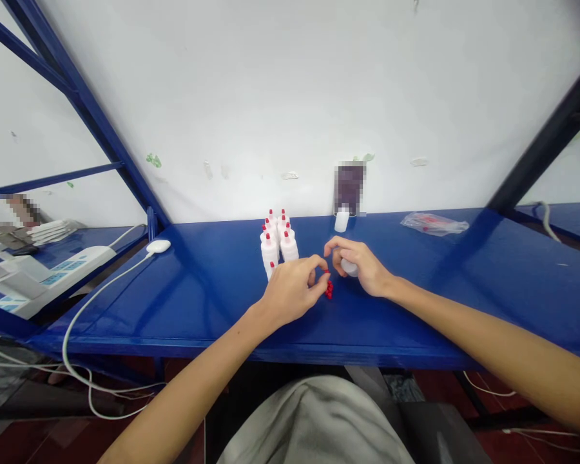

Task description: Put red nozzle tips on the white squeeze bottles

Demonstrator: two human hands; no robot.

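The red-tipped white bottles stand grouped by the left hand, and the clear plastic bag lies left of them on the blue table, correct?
Wrong side for the clear plastic bag: the head view shows it right of the bottles, on the blue table. The bottles stand grouped by the left hand.

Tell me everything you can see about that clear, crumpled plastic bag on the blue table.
The clear, crumpled plastic bag looks like thin, shiny film, wrinkled all over. Something red shows through it, too blurred to name. It lies low and spread out sideways on the blue table, toward the back right, near the white wall. The right hand is the nearer one, but neither touches it. Whether it is sealed, I can't tell.
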